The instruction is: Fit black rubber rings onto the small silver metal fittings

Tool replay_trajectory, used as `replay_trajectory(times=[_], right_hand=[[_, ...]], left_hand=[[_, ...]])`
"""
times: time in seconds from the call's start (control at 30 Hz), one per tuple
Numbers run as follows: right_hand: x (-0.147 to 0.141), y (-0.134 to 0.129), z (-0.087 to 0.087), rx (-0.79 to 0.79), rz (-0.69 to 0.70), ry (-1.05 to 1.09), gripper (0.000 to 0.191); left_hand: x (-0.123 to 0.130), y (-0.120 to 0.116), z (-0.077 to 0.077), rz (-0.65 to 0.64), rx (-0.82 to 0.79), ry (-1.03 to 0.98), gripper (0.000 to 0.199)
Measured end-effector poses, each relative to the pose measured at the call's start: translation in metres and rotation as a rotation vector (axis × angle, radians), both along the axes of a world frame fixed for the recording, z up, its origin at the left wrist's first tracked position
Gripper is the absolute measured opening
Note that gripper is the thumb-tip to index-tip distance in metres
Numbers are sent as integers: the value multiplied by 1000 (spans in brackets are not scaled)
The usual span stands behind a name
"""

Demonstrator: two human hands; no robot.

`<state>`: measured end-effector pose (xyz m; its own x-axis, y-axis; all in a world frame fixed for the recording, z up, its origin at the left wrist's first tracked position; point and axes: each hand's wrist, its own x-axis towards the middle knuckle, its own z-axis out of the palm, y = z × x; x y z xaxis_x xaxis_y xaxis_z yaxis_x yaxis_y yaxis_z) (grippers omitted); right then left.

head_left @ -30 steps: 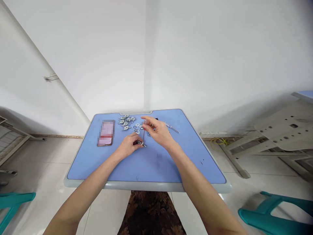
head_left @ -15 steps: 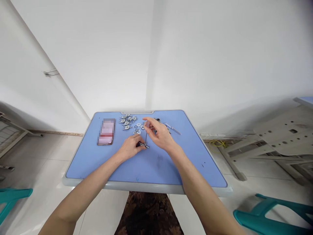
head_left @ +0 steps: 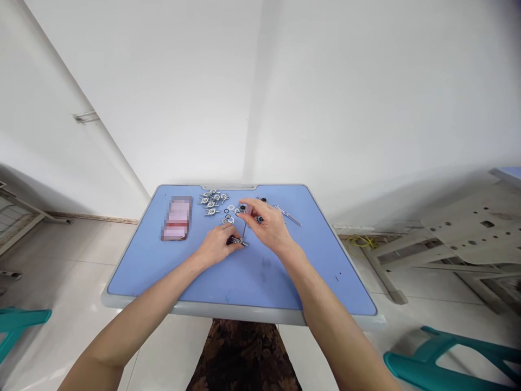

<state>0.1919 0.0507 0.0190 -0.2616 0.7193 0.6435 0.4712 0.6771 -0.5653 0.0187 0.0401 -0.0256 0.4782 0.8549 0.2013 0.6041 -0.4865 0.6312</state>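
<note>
On the blue tabletop, my left hand (head_left: 216, 244) is closed on a small metal part (head_left: 236, 240), holding it down. Above and to the right, my right hand (head_left: 265, 220) grips a screwdriver (head_left: 245, 227) by its handle, the thin shaft pointing down at the part. Several silver metal pieces (head_left: 211, 201) are piled just behind my left hand. Flat metal plates (head_left: 232, 208) and black rings (head_left: 226, 211) lie between the pile and my right hand. More dark small parts (head_left: 263, 200) show behind my right hand, partly hidden by it.
A phone (head_left: 177, 218) lies on the left of the blue table (head_left: 260, 282). Thin metal rods or tools (head_left: 290, 215) rest at the right. Green stools (head_left: 443, 358) stand on the floor at both sides, and another desk (head_left: 459, 228) is at the right.
My right hand has turned slightly and the screwdriver's handle now tilts more to the right. My left hand keeps its hold on the part. The view has shifted a little.
</note>
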Motion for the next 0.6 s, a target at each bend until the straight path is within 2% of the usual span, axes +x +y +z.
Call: replay_trajectory(times=[0.13, 0.2, 0.33, 0.5, 0.6], right_hand=[[7, -6, 10, -75, 127, -12, 33], [8, -8, 12, -129, 152, 36, 31], [5, -8, 10, -134, 96, 73, 16], [2, -7, 8, -30, 17, -61, 19], [5, -9, 11, -29, 33, -90, 19]], left_hand=[[0, -1, 1, -6, -5, -11, 8], [0, -2, 2, -10, -7, -12, 8], [0, -2, 1, -8, 1, 4, 7], [0, -1, -2, -9, 25, 6, 8], [0, -2, -2, 0, 30, 9, 8]])
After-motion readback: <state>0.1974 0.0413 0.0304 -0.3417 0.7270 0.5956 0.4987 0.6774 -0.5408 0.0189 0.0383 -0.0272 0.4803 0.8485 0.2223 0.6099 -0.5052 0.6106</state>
